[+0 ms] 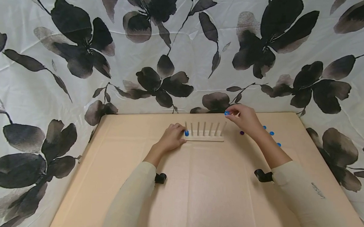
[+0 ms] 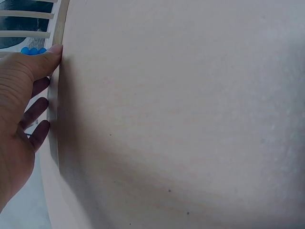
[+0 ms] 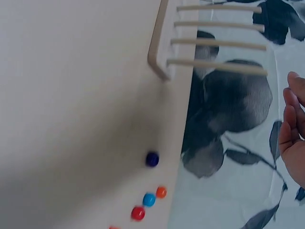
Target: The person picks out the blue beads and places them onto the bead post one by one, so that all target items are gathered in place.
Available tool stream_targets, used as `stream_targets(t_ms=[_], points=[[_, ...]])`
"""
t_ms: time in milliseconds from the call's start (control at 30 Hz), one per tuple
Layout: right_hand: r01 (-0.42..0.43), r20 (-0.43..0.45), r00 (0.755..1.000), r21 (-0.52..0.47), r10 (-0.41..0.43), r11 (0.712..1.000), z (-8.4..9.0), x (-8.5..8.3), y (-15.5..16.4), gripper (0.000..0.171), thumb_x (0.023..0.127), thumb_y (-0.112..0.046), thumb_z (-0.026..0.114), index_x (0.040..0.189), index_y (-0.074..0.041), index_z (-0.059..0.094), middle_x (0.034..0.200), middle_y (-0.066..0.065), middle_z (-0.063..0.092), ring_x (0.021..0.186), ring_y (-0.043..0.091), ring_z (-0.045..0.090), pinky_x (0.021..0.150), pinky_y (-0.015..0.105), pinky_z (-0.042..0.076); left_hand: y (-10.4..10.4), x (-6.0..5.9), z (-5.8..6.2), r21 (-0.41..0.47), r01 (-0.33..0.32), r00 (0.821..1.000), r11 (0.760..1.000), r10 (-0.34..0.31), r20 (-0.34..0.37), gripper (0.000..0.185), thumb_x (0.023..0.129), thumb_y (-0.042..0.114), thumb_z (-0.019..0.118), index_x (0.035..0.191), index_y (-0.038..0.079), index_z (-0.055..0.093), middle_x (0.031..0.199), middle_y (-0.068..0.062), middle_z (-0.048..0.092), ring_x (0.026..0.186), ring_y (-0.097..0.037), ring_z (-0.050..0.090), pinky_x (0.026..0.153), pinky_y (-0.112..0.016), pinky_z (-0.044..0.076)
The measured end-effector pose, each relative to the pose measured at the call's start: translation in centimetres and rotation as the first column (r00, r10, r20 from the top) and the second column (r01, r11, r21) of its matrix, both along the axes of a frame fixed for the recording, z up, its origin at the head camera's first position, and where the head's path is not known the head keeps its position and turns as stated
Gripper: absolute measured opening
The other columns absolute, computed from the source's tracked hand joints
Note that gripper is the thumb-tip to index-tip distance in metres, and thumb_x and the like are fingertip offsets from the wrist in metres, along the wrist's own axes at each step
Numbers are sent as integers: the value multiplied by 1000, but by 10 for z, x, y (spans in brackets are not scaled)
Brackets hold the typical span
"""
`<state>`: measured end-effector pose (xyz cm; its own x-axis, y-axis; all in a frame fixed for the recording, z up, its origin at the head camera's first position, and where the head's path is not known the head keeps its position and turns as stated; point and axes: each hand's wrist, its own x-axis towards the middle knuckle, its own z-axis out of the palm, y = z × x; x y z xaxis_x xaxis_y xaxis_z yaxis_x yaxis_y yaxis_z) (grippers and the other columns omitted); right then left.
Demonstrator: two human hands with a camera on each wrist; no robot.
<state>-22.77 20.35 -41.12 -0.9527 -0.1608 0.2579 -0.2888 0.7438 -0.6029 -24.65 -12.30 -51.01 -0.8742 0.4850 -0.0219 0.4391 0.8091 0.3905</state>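
A wooden peg rack [image 1: 203, 139] with a row of upright pegs stands near the far edge of the board. My left hand [image 1: 171, 137] holds its left end; in the left wrist view the thumb [image 2: 53, 55] lies against the base's edge. Blue beads [image 2: 33, 51] are stacked on the leftmost peg, beside that hand. Up above the rack's right end, my right hand [image 1: 245, 120] pinches a blue bead [image 1: 226, 113] between thumb and finger. The right wrist view catches only part of this hand, and the bead is out of sight there.
Right of the rack lies a dark purple bead [image 3: 152, 159]. Near it are an orange bead [image 3: 161, 192], a blue bead [image 3: 149, 199] and a red bead [image 3: 138, 213]. Behind the tan board [image 1: 218, 195] hangs a flower-patterned cloth [image 1: 190, 50].
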Motion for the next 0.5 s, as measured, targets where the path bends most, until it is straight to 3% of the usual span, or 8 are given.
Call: stream_targets(t_ms=[500], points=[[-83,-21,996,-34,82,996,0,-5,-50,16,83,-22,76,95,-13,71,88,2,69,84,18,59,75,32,46,-2,1,1,-5,9,1000,1000,-9,5,54,85,39,72,131,16,56,129,0,55,119,-23,47,102,-42,40]])
